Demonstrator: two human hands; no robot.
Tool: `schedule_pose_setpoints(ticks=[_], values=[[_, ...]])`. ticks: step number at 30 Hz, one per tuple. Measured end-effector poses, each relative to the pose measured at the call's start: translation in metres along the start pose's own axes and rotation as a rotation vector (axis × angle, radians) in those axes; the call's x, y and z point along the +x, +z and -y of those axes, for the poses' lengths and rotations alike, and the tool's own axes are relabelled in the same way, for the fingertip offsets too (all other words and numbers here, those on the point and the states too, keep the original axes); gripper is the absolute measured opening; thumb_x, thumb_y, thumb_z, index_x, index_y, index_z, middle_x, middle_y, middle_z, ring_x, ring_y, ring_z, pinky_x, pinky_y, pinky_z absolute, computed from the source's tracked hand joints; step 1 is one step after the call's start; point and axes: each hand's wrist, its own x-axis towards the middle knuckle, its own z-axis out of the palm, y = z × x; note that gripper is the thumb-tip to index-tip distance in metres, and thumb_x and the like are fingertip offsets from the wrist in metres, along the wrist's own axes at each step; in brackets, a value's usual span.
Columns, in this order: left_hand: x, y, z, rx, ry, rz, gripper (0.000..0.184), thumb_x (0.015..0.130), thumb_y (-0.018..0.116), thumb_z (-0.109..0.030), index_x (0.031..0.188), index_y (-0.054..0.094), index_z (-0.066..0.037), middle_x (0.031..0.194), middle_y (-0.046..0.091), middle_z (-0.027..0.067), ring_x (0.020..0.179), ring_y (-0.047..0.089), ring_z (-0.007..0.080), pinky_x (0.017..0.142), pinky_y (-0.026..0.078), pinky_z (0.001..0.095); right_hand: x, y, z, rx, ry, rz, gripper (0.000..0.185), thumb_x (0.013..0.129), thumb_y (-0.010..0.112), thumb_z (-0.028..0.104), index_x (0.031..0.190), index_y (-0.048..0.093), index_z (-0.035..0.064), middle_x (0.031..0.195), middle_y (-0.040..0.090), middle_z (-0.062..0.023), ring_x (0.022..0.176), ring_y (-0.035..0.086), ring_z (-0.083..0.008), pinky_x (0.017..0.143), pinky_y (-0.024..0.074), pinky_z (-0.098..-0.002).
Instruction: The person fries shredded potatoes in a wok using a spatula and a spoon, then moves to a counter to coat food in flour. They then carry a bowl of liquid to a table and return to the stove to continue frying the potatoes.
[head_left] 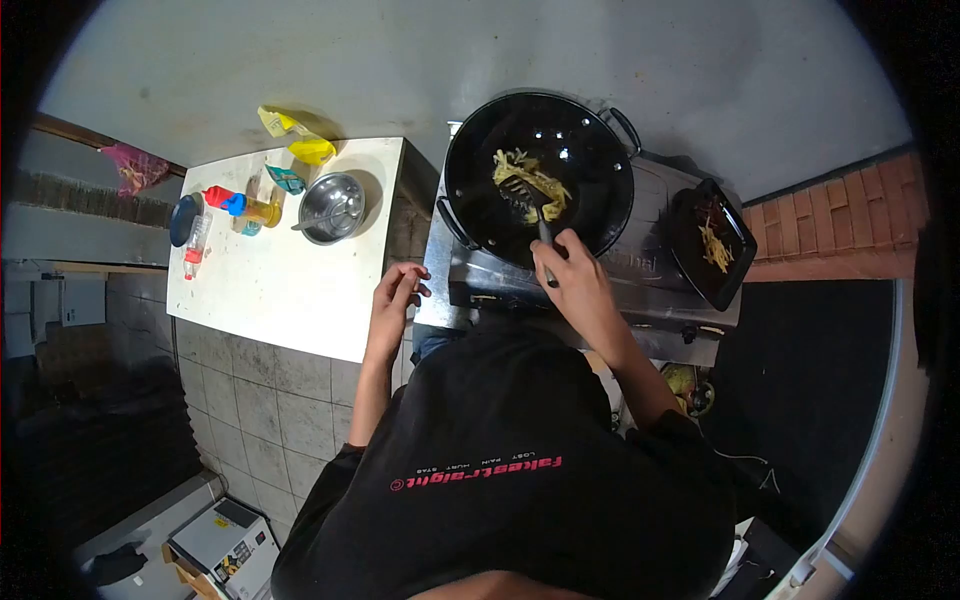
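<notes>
A black wok (600,200) with two loop handles sits on a steel gas stove (640,265). Pale yellow strips of food (535,180) lie in a heap in its middle. My right hand (572,272) is closed round the dark handle of a slotted spatula (545,235), whose head rests in the food. My left hand (402,288) hangs beside the stove's left edge, near the white table. Its fingers are loosely bent and apart, and nothing shows in them.
On the white table (290,290) stand a steel bowl (332,208) with a spoon, several bottles, including a yellow one with a blue cap (258,210), and yellow packets (312,150). A black tray (735,240) with food strips sits at the stove's right, near a brick ledge (830,220).
</notes>
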Motion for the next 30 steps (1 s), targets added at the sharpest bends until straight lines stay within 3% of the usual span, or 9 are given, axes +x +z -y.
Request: schedule_pose_setpoints(ticks=[8, 13, 19, 23, 30], values=[[-0.007, -0.001, -0.001, 0.004, -0.014, -0.017, 0.021, 0.104, 0.050, -0.021, 0.106, 0.063, -0.005, 0.101, 0.064, 0.0029, 0.083, 0.060, 0.0105, 0.072, 0.043, 0.0244, 0.000, -0.002, 0.036, 0.083, -0.049, -0.058, 0.034, 0.078, 0.073, 0.003, 0.110, 0.064, 0.0105, 0.097, 0.053, -0.0150, 0.090, 0.065, -0.0335, 0.072, 0.0550, -0.0436], [-0.007, -0.001, -0.002, -0.014, -0.006, -0.021, 0.021, 0.104, 0.050, -0.021, 0.105, 0.063, -0.005, 0.101, 0.064, 0.0028, 0.082, 0.059, 0.0105, 0.072, 0.043, 0.0244, 0.010, 0.005, 0.021, 0.076, -0.041, -0.071, 0.033, 0.077, 0.073, 0.003, 0.109, 0.064, 0.0093, 0.096, 0.053, -0.0160, 0.089, 0.064, -0.0355, 0.071, 0.0544, -0.0445], [-0.012, -0.003, -0.002, 0.005, -0.006, -0.047, 0.020, 0.104, 0.050, -0.021, 0.107, 0.061, -0.005, 0.100, 0.064, 0.0028, 0.081, 0.059, 0.0096, 0.073, 0.043, 0.0231, 0.031, -0.036, 0.005, 0.178, 0.028, -0.089, 0.019, 0.089, 0.069, 0.007, 0.108, 0.067, 0.0060, 0.101, 0.059, -0.0198, 0.089, 0.066, -0.0392, 0.076, 0.0529, -0.0432], [-0.014, -0.003, 0.000, 0.008, -0.015, -0.064, 0.020, 0.104, 0.050, -0.021, 0.105, 0.063, -0.005, 0.099, 0.065, 0.0021, 0.082, 0.059, 0.0094, 0.070, 0.043, 0.0236, 0.056, -0.064, -0.013, 0.202, -0.099, -0.076, 0.020, 0.092, 0.065, 0.006, 0.112, 0.066, 0.0051, 0.093, 0.052, -0.0172, 0.081, 0.061, -0.0369, 0.073, 0.0488, -0.0431], [-0.015, -0.002, 0.000, -0.028, 0.014, -0.056, 0.021, 0.104, 0.050, -0.022, 0.105, 0.063, -0.005, 0.099, 0.064, 0.0021, 0.082, 0.059, 0.0093, 0.069, 0.042, 0.0229, 0.114, -0.050, -0.057, 0.145, -0.262, 0.028, 0.024, 0.090, 0.066, 0.004, 0.114, 0.068, 0.0058, 0.097, 0.052, -0.0145, 0.083, 0.061, -0.0317, 0.075, 0.0488, -0.0405]])
